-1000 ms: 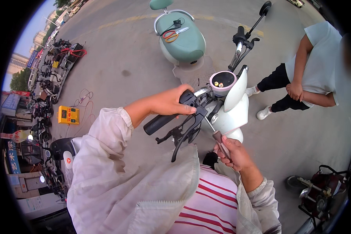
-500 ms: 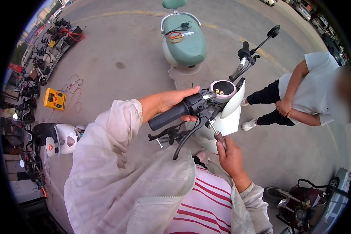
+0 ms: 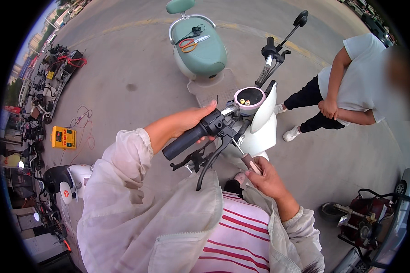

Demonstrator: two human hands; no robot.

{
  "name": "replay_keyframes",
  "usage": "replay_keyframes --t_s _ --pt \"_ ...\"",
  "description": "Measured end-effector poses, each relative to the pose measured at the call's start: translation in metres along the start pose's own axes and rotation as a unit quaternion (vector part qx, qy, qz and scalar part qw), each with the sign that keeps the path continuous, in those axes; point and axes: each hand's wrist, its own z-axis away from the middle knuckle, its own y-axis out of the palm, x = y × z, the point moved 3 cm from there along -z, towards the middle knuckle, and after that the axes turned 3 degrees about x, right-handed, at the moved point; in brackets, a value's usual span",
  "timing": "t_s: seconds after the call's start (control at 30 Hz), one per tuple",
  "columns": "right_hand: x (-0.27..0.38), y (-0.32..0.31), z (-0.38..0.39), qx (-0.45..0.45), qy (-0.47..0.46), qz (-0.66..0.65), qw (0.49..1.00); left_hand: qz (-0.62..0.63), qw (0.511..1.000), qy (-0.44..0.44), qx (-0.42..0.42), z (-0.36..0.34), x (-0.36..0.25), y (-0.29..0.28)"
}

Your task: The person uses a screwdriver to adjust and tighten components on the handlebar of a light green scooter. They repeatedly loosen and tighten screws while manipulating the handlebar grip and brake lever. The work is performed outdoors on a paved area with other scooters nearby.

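Observation:
My left hand (image 3: 191, 121) is closed around the black switch housing (image 3: 212, 123) beside the handlebar grip (image 3: 183, 144) of a pale scooter. My right hand (image 3: 269, 180) holds a screwdriver (image 3: 249, 162) by its brown handle. The shaft slants up to the underside of the brake lever mount; what its tip touches is too small to make out. A black brake lever (image 3: 208, 167) curves down toward me. Beyond it sits the round pink-rimmed dashboard (image 3: 244, 109), with small yellowish pieces lying on its dark face.
Scissors (image 3: 189, 44) and a small black part (image 3: 196, 31) lie on the green seat (image 3: 209, 57). A person (image 3: 355, 86) stands at right, hands together. A yellow box (image 3: 64, 138) with wires rests on the ground at left. Parked scooters line the left; a dark red vehicle (image 3: 369, 218) stands lower right.
The view has shifted, so the scooter sits a little further left. My right hand's fingers have turned around the screwdriver handle. My left hand keeps its place on the switch housing.

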Motion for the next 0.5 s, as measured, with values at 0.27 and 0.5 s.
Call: replay_keyframes --t_s 0.27,0.5 --pt "0.012 0.017 0.009 -0.201 -0.131 0.345 0.907 -0.61 0.708 0.118 -0.336 0.05 -0.007 0.052" --pt "-0.01 0.012 -0.003 -0.06 -0.103 0.046 0.992 -0.599 0.722 0.055 -0.342 0.035 -0.017 0.049"
